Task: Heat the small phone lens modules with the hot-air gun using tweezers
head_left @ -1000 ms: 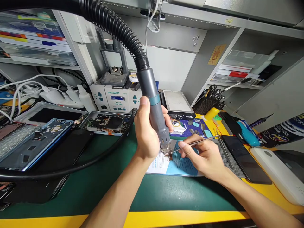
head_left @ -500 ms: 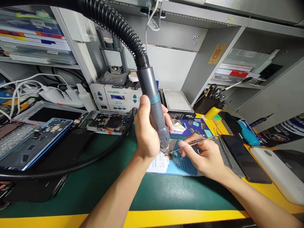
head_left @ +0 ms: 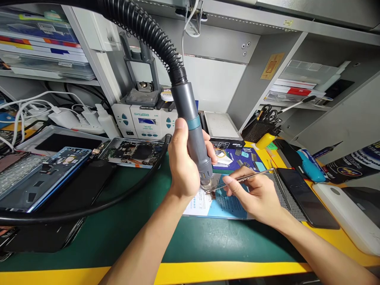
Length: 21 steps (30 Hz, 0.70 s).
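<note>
My left hand (head_left: 184,166) is wrapped round the dark grey handle of a hot air gun (head_left: 194,130), its nozzle angled down. Pinched in my right hand (head_left: 257,192) is a pair of metal tweezers (head_left: 249,176), whose tips reach under the nozzle. Right below the nozzle lies a small part with a brown flex cable (head_left: 213,195); the nozzle hides some of it. That part rests on a blue and white printed sheet (head_left: 228,208) on the green mat (head_left: 133,241). Whether the tweezer tips touch the part, I cannot tell.
A ribbed black hose (head_left: 148,37) arches overhead into the gun. Behind stands a white rework station (head_left: 147,122). Phone frames (head_left: 47,178) and a tray of circuit boards (head_left: 133,152) lie left. On the right are a black phone (head_left: 305,198) and a perforated metal plate (head_left: 282,192).
</note>
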Tool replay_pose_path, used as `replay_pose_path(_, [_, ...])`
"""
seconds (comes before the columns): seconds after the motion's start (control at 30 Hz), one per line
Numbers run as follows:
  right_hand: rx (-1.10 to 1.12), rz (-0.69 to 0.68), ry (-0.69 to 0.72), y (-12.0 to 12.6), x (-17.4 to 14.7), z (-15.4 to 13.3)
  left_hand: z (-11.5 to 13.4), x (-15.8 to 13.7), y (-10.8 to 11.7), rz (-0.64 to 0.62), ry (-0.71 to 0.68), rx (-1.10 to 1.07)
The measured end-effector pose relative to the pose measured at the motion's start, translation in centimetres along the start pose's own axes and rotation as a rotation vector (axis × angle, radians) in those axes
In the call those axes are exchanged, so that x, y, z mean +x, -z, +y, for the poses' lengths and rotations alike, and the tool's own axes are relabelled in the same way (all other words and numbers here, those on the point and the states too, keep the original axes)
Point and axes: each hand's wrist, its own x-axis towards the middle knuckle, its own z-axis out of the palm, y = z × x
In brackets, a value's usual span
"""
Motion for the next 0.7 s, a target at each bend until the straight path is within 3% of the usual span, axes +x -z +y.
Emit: replay_pose_path(0.7, [-0.011, 0.012, 0.019, 0.09, 0.22, -0.25, 0.01, 0.03, -0.01, 0.003, 0.009, -0.005])
